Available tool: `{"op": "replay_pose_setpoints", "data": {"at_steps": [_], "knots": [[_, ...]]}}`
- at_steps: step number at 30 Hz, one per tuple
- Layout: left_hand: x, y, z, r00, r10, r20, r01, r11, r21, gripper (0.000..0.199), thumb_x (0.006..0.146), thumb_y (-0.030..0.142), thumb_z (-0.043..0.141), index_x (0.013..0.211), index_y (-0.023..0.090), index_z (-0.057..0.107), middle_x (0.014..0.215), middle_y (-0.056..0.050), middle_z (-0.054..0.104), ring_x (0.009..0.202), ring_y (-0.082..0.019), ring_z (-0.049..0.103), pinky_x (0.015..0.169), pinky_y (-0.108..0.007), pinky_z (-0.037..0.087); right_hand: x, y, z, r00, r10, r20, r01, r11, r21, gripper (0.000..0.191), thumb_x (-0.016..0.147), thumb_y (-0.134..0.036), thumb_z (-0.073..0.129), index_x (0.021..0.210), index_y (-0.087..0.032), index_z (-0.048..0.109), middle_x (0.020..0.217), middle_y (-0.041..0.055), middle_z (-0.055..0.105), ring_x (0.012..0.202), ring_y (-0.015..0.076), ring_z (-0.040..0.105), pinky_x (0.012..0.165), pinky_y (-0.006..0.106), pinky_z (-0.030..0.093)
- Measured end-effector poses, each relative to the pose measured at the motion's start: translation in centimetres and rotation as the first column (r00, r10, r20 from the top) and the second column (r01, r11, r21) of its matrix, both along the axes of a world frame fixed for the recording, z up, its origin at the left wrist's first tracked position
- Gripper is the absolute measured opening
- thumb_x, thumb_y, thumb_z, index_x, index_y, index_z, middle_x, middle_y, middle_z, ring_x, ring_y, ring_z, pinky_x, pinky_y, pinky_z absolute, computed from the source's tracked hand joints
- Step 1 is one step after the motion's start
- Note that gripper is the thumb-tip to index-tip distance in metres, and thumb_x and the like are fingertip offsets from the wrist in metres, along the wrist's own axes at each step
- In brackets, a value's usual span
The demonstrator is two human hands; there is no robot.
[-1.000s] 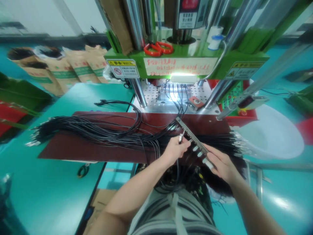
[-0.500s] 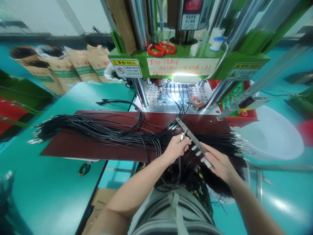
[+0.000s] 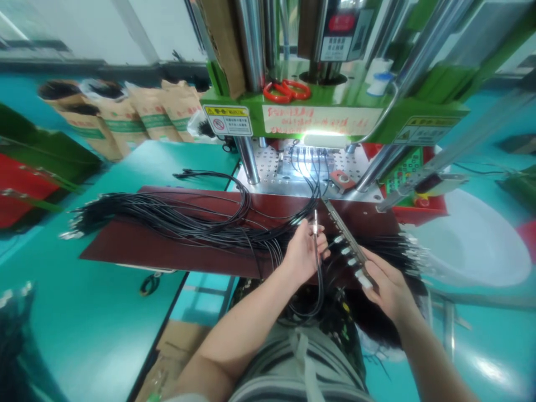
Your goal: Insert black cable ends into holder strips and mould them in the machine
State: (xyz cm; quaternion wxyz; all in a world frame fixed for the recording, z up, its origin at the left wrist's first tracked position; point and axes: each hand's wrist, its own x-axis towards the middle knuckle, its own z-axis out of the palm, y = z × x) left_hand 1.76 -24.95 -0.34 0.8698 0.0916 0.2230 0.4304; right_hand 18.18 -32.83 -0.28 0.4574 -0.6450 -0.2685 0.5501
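Observation:
My left hand (image 3: 305, 251) pinches a black cable by its silver connector (image 3: 315, 223), which points up; the cable loops down toward my lap. To its right, my right hand (image 3: 387, 282) grips the lower end of a long metal bar (image 3: 345, 230). Several white-and-silver connectors (image 3: 352, 261) sit along the bar's left edge, and its far end slants up toward the machine. The held connector and the bar are apart. Beneath both hands lies a dark red board (image 3: 125, 243) with a thick bundle of black cables (image 3: 180, 218) across it.
A green press (image 3: 234, 97) stands ahead, its lit metal plate (image 3: 272, 173) carrying cable ends. Red-handled scissors (image 3: 287, 91) rest on the press. Paper sacks (image 3: 119, 120) stand at the back left. A white basin (image 3: 481, 240) and green button panel (image 3: 404, 170) are at the right.
My left hand has drawn back from the bar and turned more palm up, with the connector now upright in its fingers. The bar has shifted slightly right in the view.

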Motion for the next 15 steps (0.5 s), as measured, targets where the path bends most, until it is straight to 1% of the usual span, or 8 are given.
{"op": "replay_pose_setpoints", "data": {"at_steps": [2, 4, 7, 9, 10, 12, 13, 15], "knots": [[-0.2, -0.1, 0.0, 1.000, -0.006, 0.003, 0.006, 1.000, 0.007, 0.024, 0.082, 0.037, 0.052, 0.081, 0.013, 0.053, 0.058, 0.005, 0.038, 0.047, -0.005, 0.038, 0.049, -0.019, 0.036, 0.1, 0.0, -0.1, 1.000, 0.011, -0.006, -0.011, 1.000, 0.009, 0.054, 0.065, -0.047, 0.069, 0.114, -0.024, 0.061, 0.063, -0.0004, 0.054, 0.045, 0.0066, 0.037, 0.035, 0.015, 0.023], [-0.5, -0.1, 0.1, 1.000, 0.007, -0.020, -0.006, 0.999, 0.041, 0.018, 0.077, 0.030, 0.059, 0.079, 0.012, 0.054, 0.064, 0.003, 0.044, 0.051, -0.005, 0.041, 0.050, -0.019, 0.036, 0.1, 0.0, -0.3, 1.000, 0.023, -0.009, -0.023, 1.000, 0.017, 0.055, 0.065, -0.048, 0.069, 0.113, -0.024, 0.061, 0.064, 0.0001, 0.054, 0.045, 0.0065, 0.037, 0.035, 0.015, 0.022], [-0.7, -0.1, 0.1, 0.993, 0.030, -0.114, -0.015, 0.991, 0.133, 0.023, 0.071, 0.031, 0.066, 0.072, 0.012, 0.053, 0.068, 0.001, 0.050, 0.051, -0.004, 0.042, 0.048, -0.019, 0.034, 0.3, 0.0, -0.6, 0.998, 0.058, 0.002, -0.058, 0.997, 0.043, 0.056, 0.067, -0.050, 0.067, 0.116, -0.024, 0.059, 0.060, -0.0007, 0.054, 0.039, 0.0046, 0.032, 0.033, 0.016, 0.019], [-0.7, 0.0, 0.0, 0.970, 0.061, -0.236, -0.013, 0.980, 0.198, 0.027, 0.069, 0.035, 0.067, 0.069, 0.012, 0.053, 0.059, 0.003, 0.048, 0.047, -0.004, 0.039, 0.044, -0.018, 0.031, 0.4, 0.0, -0.8, 0.996, 0.088, 0.010, -0.089, 0.994, 0.056, 0.057, 0.069, -0.050, 0.065, 0.118, -0.024, 0.058, 0.057, -0.0017, 0.052, 0.036, 0.0037, 0.028, 0.032, 0.016, 0.018], [-0.6, 0.0, -0.1, 0.945, 0.098, -0.313, -0.024, 0.972, 0.232, 0.028, 0.067, 0.035, 0.069, 0.067, 0.013, 0.052, 0.054, 0.004, 0.046, 0.044, -0.004, 0.037, 0.042, -0.017, 0.028, 0.5, -0.1, -0.9, 0.994, 0.106, 0.017, -0.106, 0.993, 0.060, 0.057, 0.069, -0.050, 0.064, 0.119, -0.023, 0.057, 0.057, -0.0015, 0.052, 0.035, 0.0038, 0.028, 0.031, 0.017, 0.018], [-0.6, 0.3, -0.4, 0.867, 0.186, -0.462, -0.042, 0.951, 0.305, 0.029, 0.064, 0.034, 0.070, 0.063, 0.014, 0.050, 0.047, 0.007, 0.042, 0.040, -0.003, 0.033, 0.040, -0.017, 0.023, 0.8, -0.1, -1.0, 0.989, 0.143, 0.037, -0.145, 0.988, 0.055, 0.055, 0.071, -0.050, 0.063, 0.119, -0.023, 0.058, 0.062, 0.0007, 0.056, 0.037, 0.0046, 0.031, 0.032, 0.017, 0.020], [-0.6, 0.4, -0.6, 0.824, 0.218, -0.523, -0.032, 0.939, 0.341, 0.029, 0.063, 0.034, 0.070, 0.061, 0.014, 0.049, 0.045, 0.007, 0.043, 0.039, -0.002, 0.033, 0.039, -0.017, 0.022, 0.9, -0.2, -1.0, 0.985, 0.164, 0.048, -0.166, 0.985, 0.048, 0.054, 0.071, -0.049, 0.063, 0.118, -0.023, 0.058, 0.067, 0.0025, 0.059, 0.039, 0.0053, 0.034, 0.032, 0.017, 0.021], [-0.6, 0.7, -0.9, 0.762, 0.221, -0.609, 0.040, 0.922, 0.384, 0.028, 0.063, 0.033, 0.069, 0.058, 0.014, 0.048, 0.045, 0.006, 0.046, 0.038, -0.003, 0.034, 0.039, -0.017, 0.023, 1.1, -0.2, -1.0, 0.978, 0.199, 0.064, -0.202, 0.979, 0.031, 0.053, 0.071, -0.050, 0.063, 0.117, -0.023, 0.059, 0.080, 0.0062, 0.063, 0.044, 0.0073, 0.041, 0.034, 0.017, 0.025]]}}
